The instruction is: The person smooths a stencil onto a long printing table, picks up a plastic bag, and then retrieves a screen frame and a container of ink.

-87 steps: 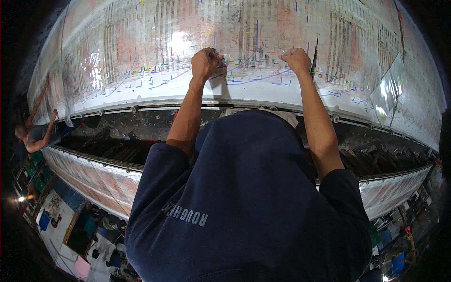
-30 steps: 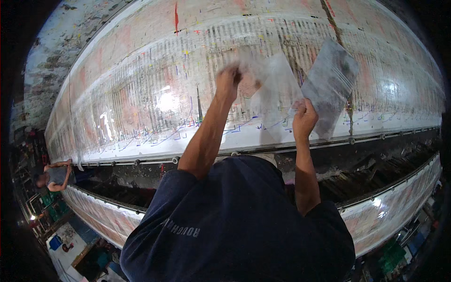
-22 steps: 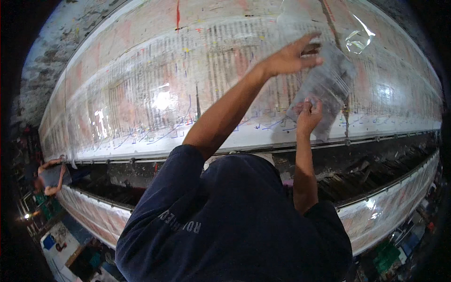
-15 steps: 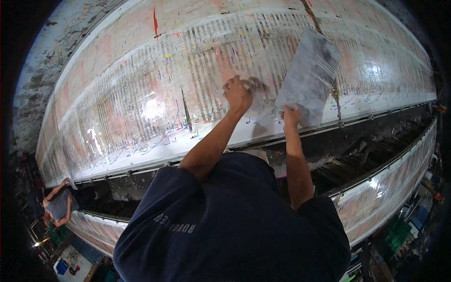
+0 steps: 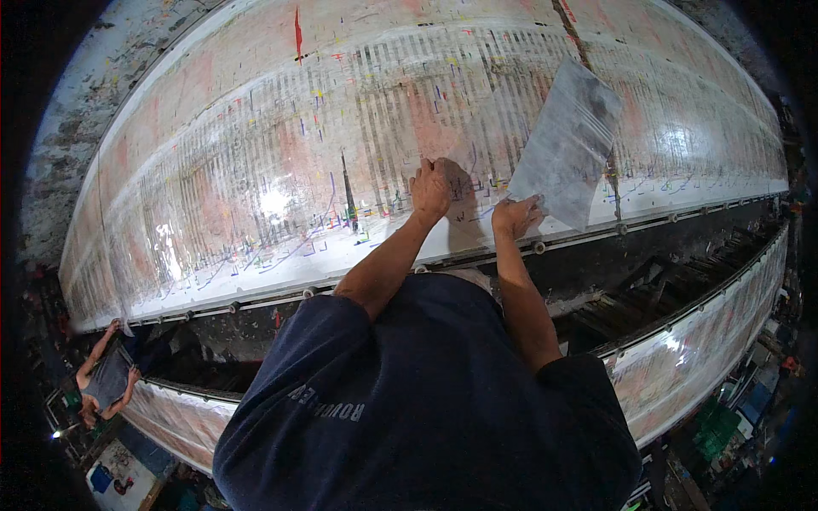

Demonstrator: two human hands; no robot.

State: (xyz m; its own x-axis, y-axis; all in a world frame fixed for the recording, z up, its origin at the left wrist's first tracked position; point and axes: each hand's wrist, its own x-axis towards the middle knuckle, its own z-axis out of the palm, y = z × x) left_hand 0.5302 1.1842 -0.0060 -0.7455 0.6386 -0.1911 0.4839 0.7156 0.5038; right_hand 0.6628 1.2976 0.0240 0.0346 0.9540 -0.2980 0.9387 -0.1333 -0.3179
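Observation:
A long pale table (image 5: 383, 111), streaked with dark stripes, reddish stains and small coloured marks, stretches before me. On it, right of centre, lies a grey, translucent flat sheet (image 5: 567, 145), set at a slant. My right hand (image 5: 517, 215) is at its near left corner, fingers partly spread along the sheet's edge. Left of the sheet, my left hand (image 5: 430, 189) touches the table surface with bent, closed fingers. Whatever is between those fingertips, if anything, is too small to tell. A faint see-through patch shows between my hands, but I cannot make out what it is.
A rail with round fittings (image 5: 538, 248) runs along the table's near edge. Behind me stands a second similar table (image 5: 724, 332), a dark gap with slats between. Another person (image 5: 106, 379) works at the far left, one hand at the long table's edge.
My right hand has shifted left along the sheet's near corner. My left hand has come slightly nearer to me, its fingers drawn together. The grey sheet lies in about the same place.

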